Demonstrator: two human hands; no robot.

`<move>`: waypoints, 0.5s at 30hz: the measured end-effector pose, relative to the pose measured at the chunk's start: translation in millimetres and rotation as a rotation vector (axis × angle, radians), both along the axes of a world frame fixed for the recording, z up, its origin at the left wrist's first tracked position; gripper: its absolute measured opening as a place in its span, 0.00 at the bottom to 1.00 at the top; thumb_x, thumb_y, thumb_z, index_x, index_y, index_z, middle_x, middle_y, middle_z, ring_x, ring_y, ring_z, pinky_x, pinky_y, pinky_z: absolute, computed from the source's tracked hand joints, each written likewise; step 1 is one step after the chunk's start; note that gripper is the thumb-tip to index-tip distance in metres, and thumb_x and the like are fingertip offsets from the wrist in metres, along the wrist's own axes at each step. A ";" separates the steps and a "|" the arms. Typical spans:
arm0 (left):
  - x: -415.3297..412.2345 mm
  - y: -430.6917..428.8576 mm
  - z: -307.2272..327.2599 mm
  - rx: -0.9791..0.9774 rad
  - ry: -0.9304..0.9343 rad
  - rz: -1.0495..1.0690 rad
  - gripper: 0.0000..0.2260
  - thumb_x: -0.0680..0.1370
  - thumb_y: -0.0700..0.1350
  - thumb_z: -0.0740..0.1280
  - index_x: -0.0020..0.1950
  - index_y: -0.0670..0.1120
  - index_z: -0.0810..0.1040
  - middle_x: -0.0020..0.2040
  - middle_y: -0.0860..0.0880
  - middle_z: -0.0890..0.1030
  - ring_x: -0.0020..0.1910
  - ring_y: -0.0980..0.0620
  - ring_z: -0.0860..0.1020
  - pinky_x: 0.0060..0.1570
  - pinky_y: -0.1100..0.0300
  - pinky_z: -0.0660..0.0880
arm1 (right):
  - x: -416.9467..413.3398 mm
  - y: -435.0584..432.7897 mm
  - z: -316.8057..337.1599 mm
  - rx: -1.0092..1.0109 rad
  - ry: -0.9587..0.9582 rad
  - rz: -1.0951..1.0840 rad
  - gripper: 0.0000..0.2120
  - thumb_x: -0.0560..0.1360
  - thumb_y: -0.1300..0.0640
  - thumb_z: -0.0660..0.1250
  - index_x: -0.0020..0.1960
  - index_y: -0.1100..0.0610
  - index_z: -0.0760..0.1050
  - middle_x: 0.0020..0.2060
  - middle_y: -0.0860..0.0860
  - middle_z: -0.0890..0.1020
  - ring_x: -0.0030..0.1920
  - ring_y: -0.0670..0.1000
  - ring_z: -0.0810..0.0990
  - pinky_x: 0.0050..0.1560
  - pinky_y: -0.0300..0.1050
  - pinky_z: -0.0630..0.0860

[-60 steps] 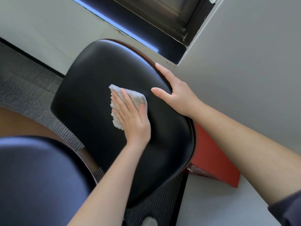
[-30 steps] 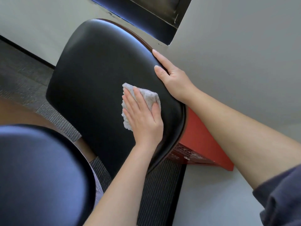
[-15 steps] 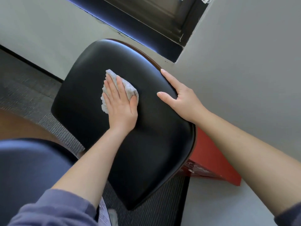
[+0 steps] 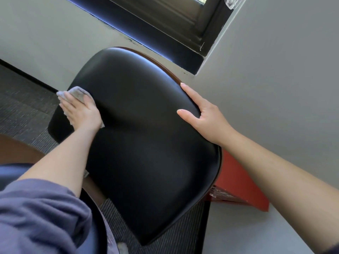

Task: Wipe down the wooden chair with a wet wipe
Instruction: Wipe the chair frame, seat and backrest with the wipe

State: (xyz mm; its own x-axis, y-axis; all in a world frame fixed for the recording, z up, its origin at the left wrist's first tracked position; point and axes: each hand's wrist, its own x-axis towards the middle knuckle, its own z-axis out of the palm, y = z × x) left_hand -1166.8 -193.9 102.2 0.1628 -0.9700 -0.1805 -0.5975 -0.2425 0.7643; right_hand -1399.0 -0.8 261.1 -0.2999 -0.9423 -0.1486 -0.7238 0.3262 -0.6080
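Observation:
The chair's black padded backrest [image 4: 146, 143] with a thin brown wooden rim fills the middle of the head view. My left hand [image 4: 80, 112] lies flat on a crumpled pale wet wipe [image 4: 77, 91] and presses it against the backrest's left edge. My right hand [image 4: 203, 114] rests on the right rim of the backrest, fingers straight along the edge and thumb spread over the padding.
A red box [image 4: 238, 187] stands on the floor behind the chair at the right wall. Grey walls and a dark window frame [image 4: 165, 24] lie beyond. Dark carpet [image 4: 23, 103] covers the floor at left. The chair's seat [image 4: 16, 149] shows at lower left.
My left hand has slid the wipe leftward across the backrest, from its middle to its left edge. My right hand has stayed on the right rim.

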 end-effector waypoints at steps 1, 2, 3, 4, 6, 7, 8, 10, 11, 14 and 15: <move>-1.2 0.7 0.2 0.031 0.021 0.025 0.29 0.84 0.53 0.47 0.79 0.39 0.41 0.79 0.39 0.42 0.79 0.41 0.44 0.76 0.48 0.44 | -0.9 -0.1 0.9 -0.001 0.006 -0.002 0.29 0.78 0.42 0.64 0.74 0.30 0.55 0.67 0.44 0.73 0.62 0.45 0.73 0.58 0.36 0.66; -5.5 3.1 2.0 0.051 0.040 0.050 0.29 0.84 0.52 0.47 0.79 0.38 0.41 0.79 0.38 0.41 0.79 0.41 0.44 0.76 0.49 0.44 | -2.0 -0.5 1.7 -0.001 0.014 -0.002 0.29 0.78 0.42 0.64 0.74 0.30 0.55 0.67 0.44 0.73 0.62 0.44 0.73 0.57 0.34 0.66; -12.0 7.5 5.2 0.064 0.056 0.072 0.29 0.85 0.52 0.47 0.78 0.38 0.40 0.79 0.37 0.41 0.78 0.41 0.43 0.76 0.49 0.43 | -2.5 -0.6 2.3 0.001 0.021 -0.001 0.29 0.78 0.42 0.64 0.74 0.31 0.54 0.67 0.44 0.73 0.62 0.44 0.73 0.56 0.33 0.66; -19.8 14.7 8.8 0.070 0.072 0.083 0.29 0.85 0.51 0.47 0.78 0.37 0.39 0.79 0.37 0.40 0.78 0.41 0.43 0.76 0.49 0.42 | -2.7 -0.1 2.8 0.002 0.025 -0.003 0.29 0.78 0.42 0.64 0.74 0.30 0.54 0.67 0.44 0.73 0.62 0.44 0.73 0.56 0.34 0.66; -35.0 34.0 14.9 0.043 0.095 0.062 0.29 0.85 0.50 0.47 0.77 0.36 0.38 0.78 0.36 0.39 0.78 0.41 0.41 0.76 0.49 0.40 | -2.2 1.6 2.8 0.001 0.023 -0.010 0.29 0.78 0.42 0.64 0.74 0.30 0.54 0.66 0.45 0.74 0.61 0.45 0.73 0.57 0.36 0.67; -40.7 45.1 16.6 0.020 0.099 0.040 0.28 0.85 0.50 0.47 0.77 0.36 0.38 0.78 0.35 0.38 0.78 0.41 0.41 0.75 0.49 0.39 | -1.3 2.3 1.8 0.002 0.022 -0.011 0.29 0.78 0.42 0.64 0.74 0.30 0.54 0.66 0.45 0.74 0.61 0.45 0.74 0.57 0.37 0.68; -45.2 55.9 17.8 -0.001 0.100 0.017 0.28 0.85 0.49 0.47 0.77 0.36 0.38 0.78 0.35 0.38 0.78 0.40 0.40 0.75 0.49 0.38 | -0.4 2.8 0.6 0.004 0.023 -0.007 0.29 0.78 0.42 0.64 0.74 0.30 0.54 0.66 0.46 0.74 0.61 0.46 0.74 0.58 0.38 0.69; -51.2 74.7 20.8 -0.036 0.101 -0.035 0.29 0.85 0.49 0.48 0.77 0.36 0.38 0.77 0.35 0.37 0.78 0.40 0.39 0.74 0.48 0.38 | 1.7 2.5 -0.9 0.004 0.032 -0.004 0.29 0.78 0.42 0.63 0.74 0.30 0.54 0.66 0.47 0.74 0.61 0.47 0.74 0.59 0.40 0.69; -54.3 83.4 22.6 -0.056 0.103 -0.067 0.29 0.84 0.49 0.48 0.77 0.36 0.37 0.77 0.35 0.37 0.78 0.40 0.39 0.74 0.48 0.37 | 2.1 2.2 -0.7 0.003 0.037 -0.004 0.29 0.78 0.42 0.63 0.74 0.30 0.54 0.66 0.47 0.74 0.61 0.47 0.74 0.59 0.41 0.70; -66.8 112.6 29.2 -0.114 0.122 -0.186 0.31 0.82 0.52 0.47 0.78 0.37 0.38 0.78 0.36 0.38 0.78 0.40 0.39 0.75 0.45 0.37 | 1.6 2.8 0.2 0.005 0.047 -0.008 0.28 0.77 0.41 0.62 0.73 0.29 0.54 0.66 0.47 0.74 0.61 0.47 0.74 0.63 0.45 0.71; -71.4 124.5 31.5 -0.131 0.127 -0.227 0.32 0.81 0.53 0.46 0.78 0.37 0.38 0.78 0.36 0.38 0.78 0.40 0.38 0.75 0.44 0.38 | 1.5 3.2 0.4 0.002 0.045 -0.009 0.28 0.77 0.41 0.62 0.73 0.29 0.54 0.66 0.46 0.74 0.62 0.47 0.74 0.64 0.46 0.71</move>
